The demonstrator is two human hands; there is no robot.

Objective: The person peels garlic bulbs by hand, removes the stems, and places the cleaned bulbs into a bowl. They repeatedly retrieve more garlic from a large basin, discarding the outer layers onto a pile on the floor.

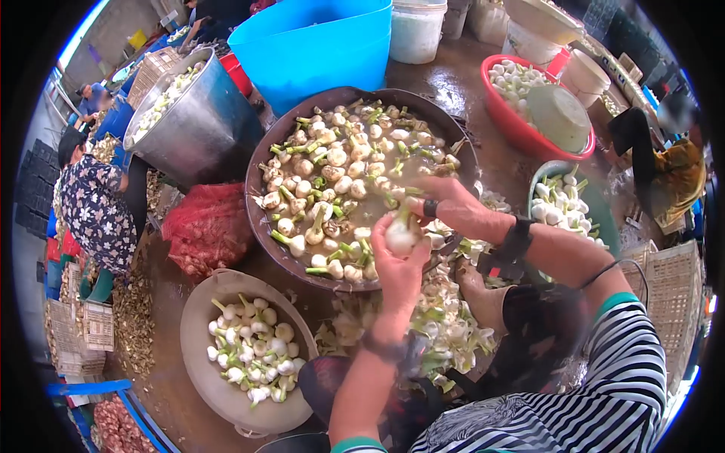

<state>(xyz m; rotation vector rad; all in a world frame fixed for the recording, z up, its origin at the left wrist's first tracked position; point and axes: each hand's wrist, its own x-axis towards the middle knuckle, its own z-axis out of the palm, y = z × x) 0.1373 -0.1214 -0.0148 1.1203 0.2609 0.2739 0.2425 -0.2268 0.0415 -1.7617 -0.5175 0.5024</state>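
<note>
My left hand (398,266) grips a white garlic bulb (401,239) above the near right rim of a wide dark basin (266,249). The bulb's green stem points up. My right hand (455,209) is closed at the top of the same bulb, its fingers around the stem; the fingertips are partly hidden. In the basin, many garlic bulbs (336,156) with brownish skins and short green stems sit in murky water. Under my hands, a heap of stripped garlic skins (445,321) lies on the ground by my foot (481,296).
A pale bowl (198,347) of white garlic stands at the near left, beside a red mesh sack (205,226). A green basin (609,219) of garlic and a red tub (495,113) are at right. Behind stand a blue tub (313,57) and metal pot (192,113). Other people sit left and right.
</note>
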